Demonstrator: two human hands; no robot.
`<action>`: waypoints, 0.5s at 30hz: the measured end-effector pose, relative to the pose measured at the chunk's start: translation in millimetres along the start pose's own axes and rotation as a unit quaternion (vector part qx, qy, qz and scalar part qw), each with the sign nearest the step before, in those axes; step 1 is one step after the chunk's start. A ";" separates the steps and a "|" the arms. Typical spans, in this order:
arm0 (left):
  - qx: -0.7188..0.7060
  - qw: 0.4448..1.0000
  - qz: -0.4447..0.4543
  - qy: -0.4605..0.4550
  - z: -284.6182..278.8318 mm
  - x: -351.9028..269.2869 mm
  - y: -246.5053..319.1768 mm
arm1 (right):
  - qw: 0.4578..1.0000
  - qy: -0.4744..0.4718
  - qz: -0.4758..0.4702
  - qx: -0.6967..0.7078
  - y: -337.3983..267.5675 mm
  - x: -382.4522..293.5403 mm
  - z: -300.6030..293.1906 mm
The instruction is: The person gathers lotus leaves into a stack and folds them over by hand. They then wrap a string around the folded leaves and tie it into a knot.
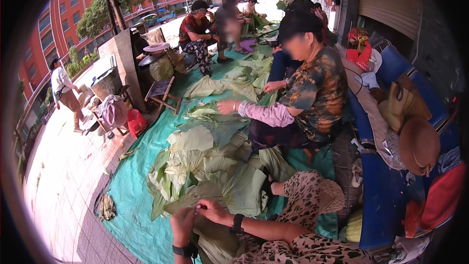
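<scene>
My left hand [182,226] and my right hand [213,211], each with a black band at the wrist, meet fingertip to fingertip near the bottom centre. Between them they pinch something small and pale, too small to make out. A large green leaf [216,240] hangs below the hands, over my patterned trousers. Just beyond my hands lies a heap of large, broad green leaves [242,187], several spread flat and overlapping. The leaves rest on a green plastic tarp [135,209].
A person [318,91] sits close ahead on the right, hands over the leaves. More people sit farther along the tarp. Blue seats [381,190] with a brown hat [418,146] and bags line the right. A folding stool [163,95] and red basket [136,123] stand left.
</scene>
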State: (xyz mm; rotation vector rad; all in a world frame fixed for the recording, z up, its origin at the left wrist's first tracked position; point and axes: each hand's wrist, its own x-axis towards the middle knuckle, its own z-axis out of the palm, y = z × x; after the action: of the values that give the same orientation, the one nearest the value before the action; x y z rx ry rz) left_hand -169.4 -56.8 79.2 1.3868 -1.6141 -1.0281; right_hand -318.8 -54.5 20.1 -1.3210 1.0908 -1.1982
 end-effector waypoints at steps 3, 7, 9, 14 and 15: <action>0.048 0.999 -0.015 -0.011 4.1 -4.9 15.0 | 0.998 0.015 0.010 0.055 -5.3 -2.3 -3.6; 0.077 0.997 0.010 -0.014 3.2 -15.2 11.3 | 0.998 0.000 0.004 0.063 -25.8 -4.5 -2.6; 0.069 0.997 0.000 -0.037 8.6 -12.8 10.5 | 0.998 0.018 -0.043 -0.052 -31.6 -3.6 -8.1; 0.069 0.997 0.007 -0.028 14.3 -13.0 27.2 | 0.994 0.059 -0.059 -0.073 -49.8 -7.6 -8.3; 0.081 0.996 0.023 -0.022 16.4 -11.0 23.5 | 0.998 0.046 -0.038 -0.033 -51.5 -7.2 -9.1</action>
State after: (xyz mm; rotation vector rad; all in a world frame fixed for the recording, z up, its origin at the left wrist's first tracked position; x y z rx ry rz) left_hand -192.0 -42.2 94.0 1.4349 -1.7863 -0.9233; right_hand -328.7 -43.7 70.8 -1.3786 1.1636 -1.2998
